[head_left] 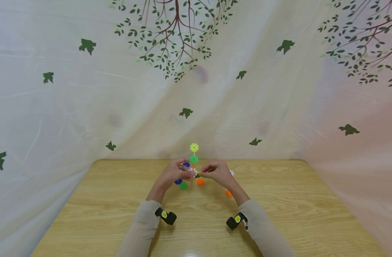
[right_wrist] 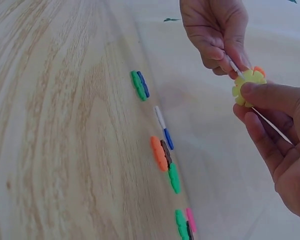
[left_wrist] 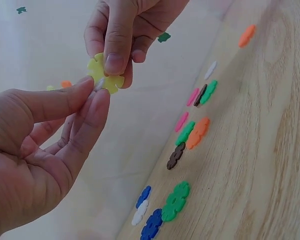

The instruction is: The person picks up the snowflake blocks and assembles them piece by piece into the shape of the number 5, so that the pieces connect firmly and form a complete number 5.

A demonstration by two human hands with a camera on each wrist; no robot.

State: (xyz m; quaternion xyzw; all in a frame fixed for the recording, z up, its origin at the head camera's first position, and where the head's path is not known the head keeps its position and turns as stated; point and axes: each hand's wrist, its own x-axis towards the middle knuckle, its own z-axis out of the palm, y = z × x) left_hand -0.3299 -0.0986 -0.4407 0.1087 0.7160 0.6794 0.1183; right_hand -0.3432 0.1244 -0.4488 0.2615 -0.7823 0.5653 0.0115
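Both hands meet over the far part of the table around a joined chain of flower-shaped plastic discs. My left hand point(head_left: 176, 173) pinches a white disc point(head_left: 192, 171) of this chain between thumb and fingers. Above it rise an orange disc seen edge-on, a green disc point(head_left: 194, 159) and a yellow disc point(head_left: 194, 147) at the top. My right hand point(head_left: 217, 173) pinches another yellow disc point(right_wrist: 253, 76) between thumb and fingers, its edge against the white disc. In the left wrist view, fingertips partly cover this yellow disc point(left_wrist: 113, 84) and most of the white one.
Loose discs lie along the table's far side: an orange disc point(head_left: 200, 182), a green disc point(head_left: 183, 186), a blue disc point(head_left: 178, 182) and another orange disc point(head_left: 229, 193). Brown point(left_wrist: 176, 156) and pink discs point(left_wrist: 182, 121) lie among them. A printed cloth point(head_left: 144, 117) hangs behind the table.
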